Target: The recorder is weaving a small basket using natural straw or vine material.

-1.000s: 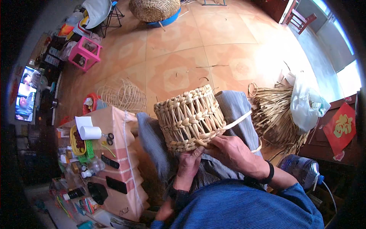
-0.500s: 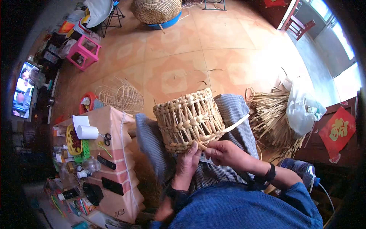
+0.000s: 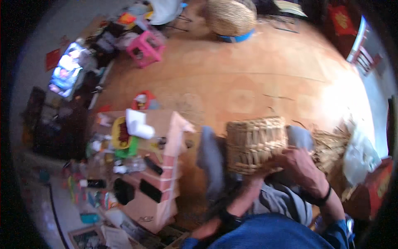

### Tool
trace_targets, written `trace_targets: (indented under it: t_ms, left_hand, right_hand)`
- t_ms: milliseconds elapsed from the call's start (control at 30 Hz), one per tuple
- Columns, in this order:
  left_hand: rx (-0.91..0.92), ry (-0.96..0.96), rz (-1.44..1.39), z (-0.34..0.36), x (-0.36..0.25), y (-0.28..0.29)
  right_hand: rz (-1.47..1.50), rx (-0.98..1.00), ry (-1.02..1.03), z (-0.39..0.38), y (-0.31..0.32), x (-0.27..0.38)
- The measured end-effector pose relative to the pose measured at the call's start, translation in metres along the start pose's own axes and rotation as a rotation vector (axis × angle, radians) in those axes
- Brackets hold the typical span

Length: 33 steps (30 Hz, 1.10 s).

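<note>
A woven straw basket with braided bands and upright strands rests tilted on my lap between my knees. My left hand lies at its near lower rim, fingers closed against the weave. Just to the right, my right hand is closed at the near right edge of the basket, close to the left one. Motion blur smears the fingers, and any strand between them cannot be made out. Over the right knee, the long pale strip seen earlier does not show clearly.
Right of my knee lies a bundle of dry straw beside a plastic bag. On my left, a cloth-covered table holds a paper roll, a yellow basket and a phone. Farther off are a pink stool and a large woven basket.
The view has swung left, so the table, basket and lap sit farther right in the picture. My right hand now shows its back more, and the hands have drawn closer together.
</note>
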State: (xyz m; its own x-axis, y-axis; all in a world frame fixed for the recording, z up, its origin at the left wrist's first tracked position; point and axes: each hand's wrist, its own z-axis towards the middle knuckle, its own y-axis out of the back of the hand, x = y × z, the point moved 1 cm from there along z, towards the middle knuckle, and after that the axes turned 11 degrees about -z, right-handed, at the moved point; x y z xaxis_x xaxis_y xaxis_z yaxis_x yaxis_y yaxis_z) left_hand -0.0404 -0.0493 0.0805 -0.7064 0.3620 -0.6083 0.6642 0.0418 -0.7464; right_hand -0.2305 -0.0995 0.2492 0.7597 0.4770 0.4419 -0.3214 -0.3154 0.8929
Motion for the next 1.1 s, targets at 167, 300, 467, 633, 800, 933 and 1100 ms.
trace_targets:
  t_ms: [167,300,467,633,800,933,1100]
  left_hand:
    - [-0.061,-0.090,0.015,0.012,0.039,0.038]
    - [-0.132,-0.469,0.536,0.026,0.065,0.049]
    - [-0.136,-0.174,0.222,0.011,0.024,0.005]
    - [-0.192,-0.278,0.302,0.012,0.031,0.000]
    - [-0.250,-0.281,0.085,0.012,0.035,0.004]
    - [-0.169,-0.122,0.075,0.017,0.023,-0.005]
    - [0.120,0.028,0.144,0.006,0.008,0.021]
  right_hand:
    - [0.067,-0.061,0.014,-0.001,0.002,-0.001]
    - [0.059,-0.157,-0.036,0.014,-0.005,0.010]
    - [0.060,-0.274,-0.144,0.023,-0.017,0.016]
    - [-0.153,-0.332,-0.128,0.028,-0.060,-0.002]
    - [-0.086,-0.288,-0.082,0.024,-0.035,0.022]
    - [-0.044,-0.321,-0.086,0.012,-0.055,-0.008]
    - [-0.070,-0.353,-0.135,0.018,-0.072,-0.012]
